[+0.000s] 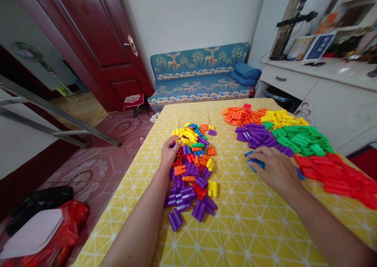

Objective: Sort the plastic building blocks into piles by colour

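A heap of mixed small plastic pieces (pixel 188 168), finger-like tubes joined in pairs, lies in the middle of the table in purple, yellow, orange, red, blue and green. My left hand (pixel 169 151) rests at its left edge, fingers stretched towards the yellow pieces (pixel 186 135) and touching the heap; no piece shows in its grasp. Further right, my right hand (pixel 275 166) is curled over blue plastic pieces (pixel 257 163), which show between its thumb and fingers. Another bit of blue pokes out behind that hand, and the palm hides whatever lies beneath.
Single-colour piles of orange (pixel 243 115), yellow (pixel 282 119), purple (pixel 259 137), green (pixel 306 140) and red pieces (pixel 338 176) line the right side of the yellow patterned tablecloth (pixel 235 227). Beyond are a blue sofa (pixel 200 72), a red stool (pixel 134 100) and a white cabinet (pixel 332 102).
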Demonstrator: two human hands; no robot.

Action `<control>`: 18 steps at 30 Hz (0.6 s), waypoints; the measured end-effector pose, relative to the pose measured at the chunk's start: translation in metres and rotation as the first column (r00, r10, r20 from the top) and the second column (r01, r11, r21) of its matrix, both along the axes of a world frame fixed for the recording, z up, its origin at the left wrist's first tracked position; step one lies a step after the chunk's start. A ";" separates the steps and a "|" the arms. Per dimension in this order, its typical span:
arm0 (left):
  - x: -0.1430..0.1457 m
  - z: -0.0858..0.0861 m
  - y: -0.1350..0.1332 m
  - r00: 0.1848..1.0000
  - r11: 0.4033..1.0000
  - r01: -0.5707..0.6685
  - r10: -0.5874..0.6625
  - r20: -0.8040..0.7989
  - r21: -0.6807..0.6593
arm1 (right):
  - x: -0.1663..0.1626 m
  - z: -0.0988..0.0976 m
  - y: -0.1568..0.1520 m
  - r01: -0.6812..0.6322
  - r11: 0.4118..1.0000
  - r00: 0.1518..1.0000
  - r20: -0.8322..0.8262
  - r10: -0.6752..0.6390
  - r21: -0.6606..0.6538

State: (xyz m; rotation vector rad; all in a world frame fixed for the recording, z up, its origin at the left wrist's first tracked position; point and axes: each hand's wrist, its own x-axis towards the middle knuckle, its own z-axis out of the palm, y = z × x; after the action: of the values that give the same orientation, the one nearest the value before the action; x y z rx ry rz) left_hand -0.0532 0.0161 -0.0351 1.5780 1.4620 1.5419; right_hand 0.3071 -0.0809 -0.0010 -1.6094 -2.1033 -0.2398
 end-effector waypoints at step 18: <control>0.000 -0.003 0.002 0.993 0.999 0.017 -0.011 -0.120 0.048 | -0.152 0.007 0.060 -0.090 0.889 0.948 -0.312 -0.062 -0.449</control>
State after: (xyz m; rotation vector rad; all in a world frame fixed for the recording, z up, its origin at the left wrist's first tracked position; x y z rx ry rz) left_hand -0.0537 0.0184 -0.0383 1.7325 1.4829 1.5093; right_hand 0.1552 -0.0213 0.0059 -1.7417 -2.0034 0.5361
